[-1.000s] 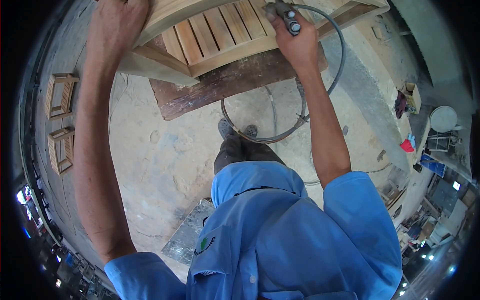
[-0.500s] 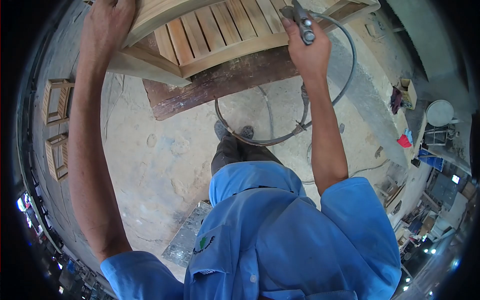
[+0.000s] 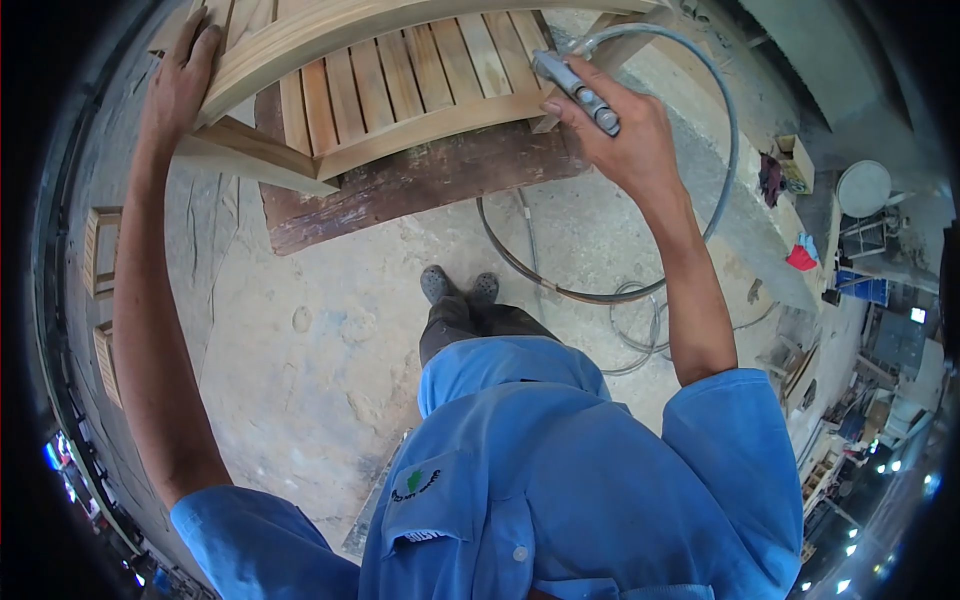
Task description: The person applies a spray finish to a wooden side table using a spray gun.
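Wooden slats made up the seat of one pale slatted piece of furniture (image 3: 400, 80) at the far side of the scene, resting on one dark, worn board (image 3: 420, 180) that lay on the dusty concrete floor (image 3: 300, 330). Roughly eight slats showed side by side within the frame. The left hand (image 3: 180, 85) lay on the far left corner of the frame, fingers (image 3: 205, 45) curled over its upper rail and gripping the wood. The right hand (image 3: 630, 135) was closed around one grey metal air tool (image 3: 575, 90), whose tip sat just beside the right end of the slats; whether it touched the wood could not be told. One grey hose (image 3: 720, 150) ran from the tool in a wide loop down to the floor near the person's two shoes (image 3: 458, 285). Two more slatted wooden frames (image 3: 100, 300) lay at the left edge, well apart.
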A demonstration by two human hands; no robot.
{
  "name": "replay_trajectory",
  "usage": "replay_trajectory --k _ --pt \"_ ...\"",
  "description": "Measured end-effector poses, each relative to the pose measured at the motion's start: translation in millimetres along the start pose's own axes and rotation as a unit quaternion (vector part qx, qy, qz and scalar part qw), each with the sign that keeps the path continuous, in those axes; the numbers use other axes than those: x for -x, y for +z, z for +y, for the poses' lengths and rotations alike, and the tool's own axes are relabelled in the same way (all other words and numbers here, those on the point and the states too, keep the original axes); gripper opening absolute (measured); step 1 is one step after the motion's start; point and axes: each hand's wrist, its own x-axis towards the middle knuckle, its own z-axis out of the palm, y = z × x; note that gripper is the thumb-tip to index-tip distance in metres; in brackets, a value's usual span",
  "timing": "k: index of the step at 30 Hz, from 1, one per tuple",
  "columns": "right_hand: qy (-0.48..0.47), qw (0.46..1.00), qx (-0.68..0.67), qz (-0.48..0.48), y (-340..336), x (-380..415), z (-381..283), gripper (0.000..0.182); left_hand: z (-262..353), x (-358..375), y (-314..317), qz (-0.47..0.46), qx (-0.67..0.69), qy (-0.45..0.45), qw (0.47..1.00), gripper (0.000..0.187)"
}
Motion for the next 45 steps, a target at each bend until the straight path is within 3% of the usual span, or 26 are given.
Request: replay_trajectory --k 1,7,8,10,14,16,21,24,27,31,33,35,37,39,41,45 --pt "0.000 1.000 0.004 0.004 -6 4 1 0.045 12 -6 -8 -0.028 0.201 -0.162 0.966 0.043" --pt "0.053 0.993 -0.080 -0.071 -29 56 -4 0.048 23 -10 -17 -0.032 0.227 -0.203 0.952 0.047" --pt "0.036 0.994 -0.071 -0.072 -31 65 -2 0.048 14 -7 -11 -0.031 0.227 -0.205 0.952 0.047" --pt "0.016 0.995 -0.061 -0.075 -33 67 -2 0.048 -10 0 3 -0.017 0.028 0.003 0.999 0.050" --pt "0.044 0.993 -0.052 -0.098 -31 47 -7 0.048 -2 -4 3 0.002 0.066 -0.024 0.998 0.054" --pt "0.054 0.993 -0.061 -0.086 -25 27 -7 0.047 25 -10 -17 -0.018 0.234 -0.214 0.948 0.057" --pt "0.012 1.000 -0.025 -0.004 -5 -8 5 0.046 31 -10 -21 -0.013 0.234 -0.212 0.949 0.059" --pt "0.044 0.998 -0.041 0.003 -3 -3 9 0.047 31 -11 -23 -0.021 0.231 -0.235 0.944 0.058" --pt "0.059 0.997 -0.040 -0.030 -8 16 7 0.048 23 -7 -14 -0.016 0.206 -0.177 0.962 0.056" --pt "0.081 0.993 -0.036 -0.075 -20 42 1 0.049 35 -12 -23 -0.010 0.222 -0.221 0.950 0.051" --pt "0.041 0.996 -0.038 -0.075 -20 49 4 0.051 32 -11 -23 -0.019 0.224 -0.249 0.942 0.049" --pt "0.059 0.995 -0.034 -0.078 -20 46 0 0.051 21 -7 -14 -0.029 0.143 -0.147 0.978 0.049" --pt "0.074 0.994 -0.030 -0.079 -20 39 -3 0.052 26 -9 -17 -0.014 0.155 -0.150 0.976 0.050" --pt "0.078 0.995 -0.029 -0.063 -14 26 -5 0.051 33 -9 -22 -0.001 0.166 -0.157 0.974 0.050" --pt "0.071 0.997 -0.028 -0.025 -2 11 -7 0.050 44 -12 -28 0.008 0.226 -0.269 0.936 0.049" --pt "0.071 0.997 -0.008 0.040 24 -30 -5 0.050 39 -9 -18 0.044 0.208 -0.226 0.951 0.048"
